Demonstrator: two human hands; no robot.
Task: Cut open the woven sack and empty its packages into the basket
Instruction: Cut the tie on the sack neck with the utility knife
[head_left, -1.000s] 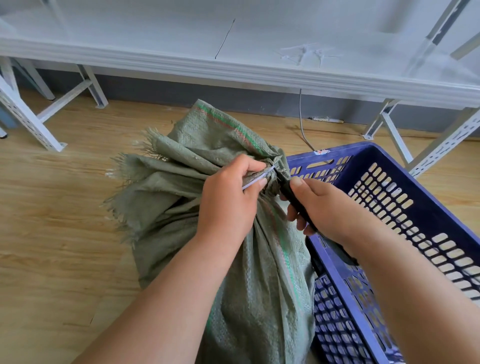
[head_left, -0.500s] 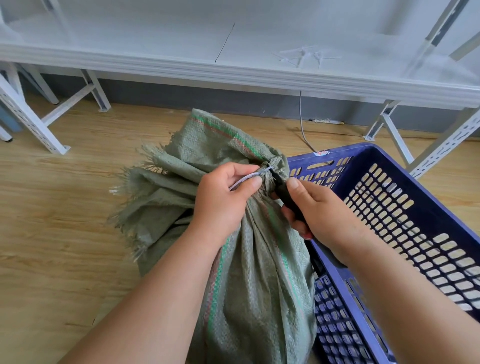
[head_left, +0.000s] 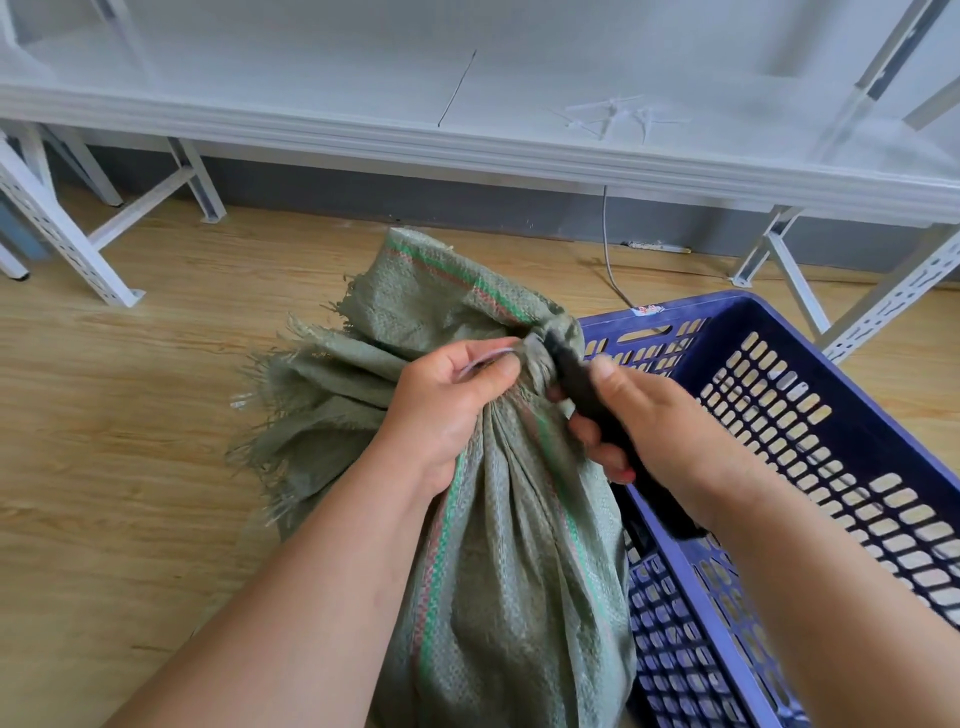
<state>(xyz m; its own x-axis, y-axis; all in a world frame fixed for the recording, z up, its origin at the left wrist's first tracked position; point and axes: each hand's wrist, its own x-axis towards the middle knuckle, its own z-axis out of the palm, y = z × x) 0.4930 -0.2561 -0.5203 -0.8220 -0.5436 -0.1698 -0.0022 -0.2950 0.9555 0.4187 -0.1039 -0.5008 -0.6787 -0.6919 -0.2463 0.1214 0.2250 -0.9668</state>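
One woven sack (head_left: 498, 545), one basket (head_left: 779, 467): left hand (head_left: 447, 410) pinches the tie (head_left: 485, 357); right hand (head_left: 660, 431) grips one black-handled cutter (head_left: 582, 384) beside it

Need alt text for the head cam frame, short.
A left hand pinches a white tie at the bunched neck of a green woven sack while the right hand grips a black-handled cutter against it, beside a blue basket.

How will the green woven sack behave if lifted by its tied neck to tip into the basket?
Probably floppy: the woven sack creases and bunches where the left hand grips it. Its body looks filled, so likely heavy and saggy. The frayed top may slip; the right hand grips a black tool at the neck.
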